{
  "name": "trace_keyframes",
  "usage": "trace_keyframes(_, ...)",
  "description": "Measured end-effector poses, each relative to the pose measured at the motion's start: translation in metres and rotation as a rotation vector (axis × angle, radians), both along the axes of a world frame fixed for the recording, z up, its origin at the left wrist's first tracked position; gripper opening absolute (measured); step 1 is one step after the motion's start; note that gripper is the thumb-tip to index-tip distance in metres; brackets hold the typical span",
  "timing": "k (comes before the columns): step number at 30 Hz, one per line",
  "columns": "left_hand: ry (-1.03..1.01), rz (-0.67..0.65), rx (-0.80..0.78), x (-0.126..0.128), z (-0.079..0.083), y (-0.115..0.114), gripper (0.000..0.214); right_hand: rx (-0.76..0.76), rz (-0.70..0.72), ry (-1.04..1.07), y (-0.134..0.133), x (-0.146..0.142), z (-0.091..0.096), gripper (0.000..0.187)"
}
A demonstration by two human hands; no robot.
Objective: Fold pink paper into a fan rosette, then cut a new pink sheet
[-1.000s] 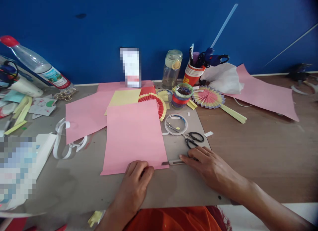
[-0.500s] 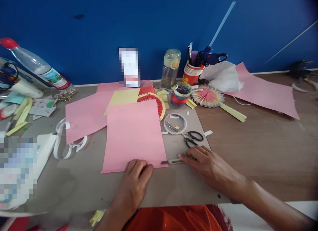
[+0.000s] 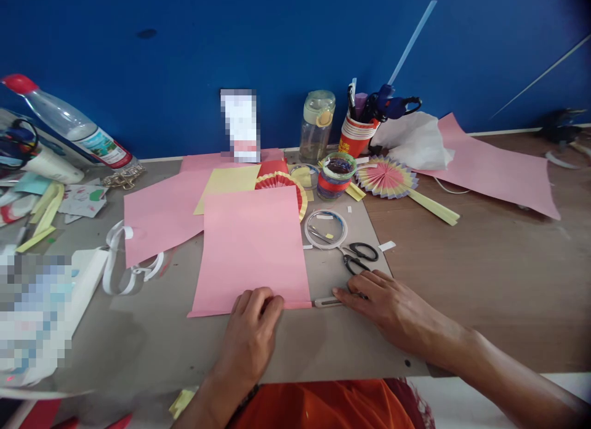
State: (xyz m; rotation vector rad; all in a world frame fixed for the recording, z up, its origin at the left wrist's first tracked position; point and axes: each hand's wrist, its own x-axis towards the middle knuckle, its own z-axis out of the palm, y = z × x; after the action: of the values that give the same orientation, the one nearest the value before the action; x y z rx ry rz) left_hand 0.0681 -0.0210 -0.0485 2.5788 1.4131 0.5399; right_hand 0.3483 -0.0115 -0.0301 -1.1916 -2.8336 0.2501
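Note:
A sheet of pink paper [image 3: 253, 244] lies before me, with a narrow fold along its near edge. My left hand [image 3: 252, 330] is closed, its curled fingers gripping that folded edge near the middle. To the right, my right hand [image 3: 381, 303] closes on a craft knife [image 3: 326, 302] lying low over the table. The front end of the knife meets the right end of the fold, and its blade is out of sight there. Just beyond my right fingers are black-handled scissors [image 3: 356, 266] and a roll of tape [image 3: 325, 230].
More pink paper [image 3: 161, 204], a yellow sheet [image 3: 226, 186] and folded paper fans [image 3: 385, 178] lie farther back. A glue jar [image 3: 336, 176], a drink bottle [image 3: 317, 127] and a paper cup of tools [image 3: 357, 136] stand behind. White strips [image 3: 115, 263] curl at left.
The knife's blade, visible over the paper's right corner before, is now hidden at the fold. The sheet's lower edge and my left hand have shifted slightly away from me.

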Motion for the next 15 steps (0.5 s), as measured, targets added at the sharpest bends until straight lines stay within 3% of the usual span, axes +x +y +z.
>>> trace_keyframes(7, 0.162, -0.036, 0.183, 0.0108, 0.0064, 0.0019, 0.025, 0.077, 0.036, -0.010, 0.0002, -0.0033, 0.0018, 0.037)
trace_keyframes(11, 0.221, -0.181, 0.092, 0.0091, 0.0090, 0.0051, 0.019, 0.101, 0.025, -0.014, -0.0013, -0.0043, 0.0003, 0.037)
trace_keyframes(15, 0.193, -0.186, 0.041, 0.0038, 0.0092, 0.0071, 0.017, 0.087, 0.021, -0.002, -0.0057, -0.0045, -0.0013, 0.036)
